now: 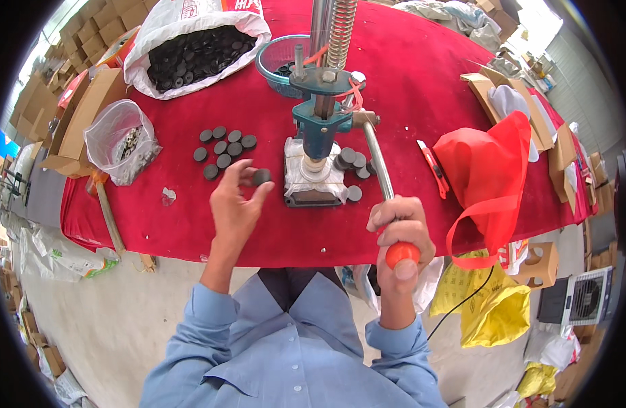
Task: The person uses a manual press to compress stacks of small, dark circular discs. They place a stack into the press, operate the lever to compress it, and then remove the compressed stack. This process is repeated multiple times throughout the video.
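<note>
At the near edge of the table (156,231), the left hand (235,200) pinches one small dark round disc (261,177) between thumb and fingertip, holding it up just beside the press (318,146). Held at the tips like that, the flat disc stays easy to turn and place. The right hand (399,234) is wrapped tight around the orange knob (402,254) of the long metal lever (375,158). A grip far out on the lever makes it easier to push.

More loose discs (223,151) lie in a small bunch left of the press, near the left hand. A few more discs (352,163) sit right beside the press base.

Toward the far edge, a white bag (190,41) is full of dark discs, and a blue bowl (272,64) stands behind the press. A clear bag (119,139) rests at the left edge, a red bag (493,163) at the right. The table wears a red cloth. Brown boxes (88,34) pile up around the room on a grey floor (109,326).
</note>
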The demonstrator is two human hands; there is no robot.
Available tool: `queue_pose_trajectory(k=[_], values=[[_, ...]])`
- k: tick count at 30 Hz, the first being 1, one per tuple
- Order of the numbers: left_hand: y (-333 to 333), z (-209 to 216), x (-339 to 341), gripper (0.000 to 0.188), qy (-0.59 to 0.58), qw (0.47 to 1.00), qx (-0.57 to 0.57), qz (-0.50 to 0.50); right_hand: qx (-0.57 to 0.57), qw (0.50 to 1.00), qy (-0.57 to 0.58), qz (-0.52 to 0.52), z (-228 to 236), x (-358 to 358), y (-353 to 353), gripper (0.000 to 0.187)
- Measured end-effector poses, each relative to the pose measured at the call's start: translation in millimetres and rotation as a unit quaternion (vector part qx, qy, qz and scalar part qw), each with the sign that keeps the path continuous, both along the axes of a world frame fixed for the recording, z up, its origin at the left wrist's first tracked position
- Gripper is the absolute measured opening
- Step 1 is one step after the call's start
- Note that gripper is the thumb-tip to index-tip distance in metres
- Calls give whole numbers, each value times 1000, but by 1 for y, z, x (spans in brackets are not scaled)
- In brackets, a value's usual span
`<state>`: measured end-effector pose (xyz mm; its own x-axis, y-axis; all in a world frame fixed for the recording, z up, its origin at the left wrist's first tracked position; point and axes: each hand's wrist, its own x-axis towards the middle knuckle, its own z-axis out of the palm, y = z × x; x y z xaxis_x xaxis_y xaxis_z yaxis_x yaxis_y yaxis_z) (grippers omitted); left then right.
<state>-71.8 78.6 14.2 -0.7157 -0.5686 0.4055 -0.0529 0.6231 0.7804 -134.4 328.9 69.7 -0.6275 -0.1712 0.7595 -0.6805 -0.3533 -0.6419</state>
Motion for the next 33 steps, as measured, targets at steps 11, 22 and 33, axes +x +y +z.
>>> queue_pose_trajectory(k=[11, 22, 33], values=[[22, -3, -41, 62, 22, 994, -60, -86, 49, 991, -105, 64, 106, -31, -11, 47], [36, -1, -66, 65, 20, 994, -43, -101, 42, 989, -136, 33, 125, -42, -23, 49], [14, -3, -42, 54, 32, 993, -70, -90, 51, 995, -86, 24, 68, -5, -5, 57]])
